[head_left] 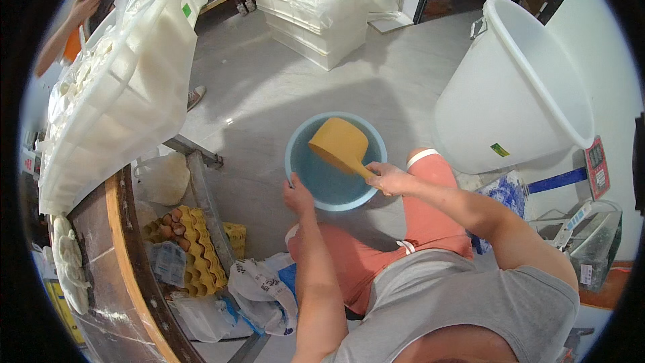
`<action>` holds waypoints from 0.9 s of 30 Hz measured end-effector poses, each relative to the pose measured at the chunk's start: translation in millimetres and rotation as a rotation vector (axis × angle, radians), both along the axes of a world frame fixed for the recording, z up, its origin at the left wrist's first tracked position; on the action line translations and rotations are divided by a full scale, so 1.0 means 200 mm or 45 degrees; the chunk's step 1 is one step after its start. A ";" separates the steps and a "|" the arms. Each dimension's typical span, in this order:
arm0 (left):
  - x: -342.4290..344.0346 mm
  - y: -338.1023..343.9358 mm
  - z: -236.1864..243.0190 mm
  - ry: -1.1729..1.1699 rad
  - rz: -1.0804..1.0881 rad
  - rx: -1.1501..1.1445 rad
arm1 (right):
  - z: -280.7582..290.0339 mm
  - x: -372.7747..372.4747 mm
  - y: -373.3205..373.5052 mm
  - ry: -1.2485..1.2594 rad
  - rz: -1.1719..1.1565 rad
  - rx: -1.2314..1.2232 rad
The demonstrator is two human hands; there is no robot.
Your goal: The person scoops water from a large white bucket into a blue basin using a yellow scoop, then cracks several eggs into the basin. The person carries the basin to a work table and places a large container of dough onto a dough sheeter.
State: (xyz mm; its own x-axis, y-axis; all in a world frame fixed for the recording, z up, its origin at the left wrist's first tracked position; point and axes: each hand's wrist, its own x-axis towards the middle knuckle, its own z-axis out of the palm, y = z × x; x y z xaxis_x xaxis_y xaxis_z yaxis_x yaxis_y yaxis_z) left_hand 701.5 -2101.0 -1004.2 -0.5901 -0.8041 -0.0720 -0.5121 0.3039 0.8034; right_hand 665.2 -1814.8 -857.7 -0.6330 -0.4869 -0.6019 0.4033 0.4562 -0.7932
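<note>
A round light-blue basin (293,138) is in front of me, low between my knees and the grey floor. My left hand (297,195) grips its near-left rim. In my right hand (390,179), at the basin's right rim, is the handle of a yellow water dipper (340,142). The dipper's cup lies over the inside of the basin, its rounded outer side toward me. Whether there is liquid in the basin I cannot tell.
To the right stands a tall white bucket (497,101), with a scale (596,168) beside it. White crates (302,33) are stacked ahead. On the left, a large white tub (144,74) sits above a wooden-edged table (127,255); below are yellow egg trays (200,249) and plastic bags (262,289). Another person's arm (64,33) shows far left.
</note>
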 end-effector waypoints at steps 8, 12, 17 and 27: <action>-0.08 0.06 0.04 0.056 -0.106 0.137 | -0.29 -0.05 0.13 0.968 0.621 0.514; 0.06 -0.04 0.01 0.029 -0.045 0.345 | -0.14 0.06 -0.01 0.594 0.284 0.185; 0.05 -0.06 -0.02 -0.041 -0.010 0.052 | 0.56 0.08 0.17 0.269 -0.137 -0.453; 0.04 -0.24 -0.16 -0.156 -0.020 -0.080 | 1.77 -0.26 1.30 1.254 -1.073 0.433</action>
State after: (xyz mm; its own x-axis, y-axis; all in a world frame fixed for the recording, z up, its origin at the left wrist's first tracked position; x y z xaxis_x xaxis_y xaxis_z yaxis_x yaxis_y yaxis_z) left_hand 710.4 -2149.9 -1036.4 -0.5924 -0.8002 -0.0940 -0.6003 0.3605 0.7139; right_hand 612.8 -1554.4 -503.0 -0.9007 0.3456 0.2632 -0.0128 0.5844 -0.8114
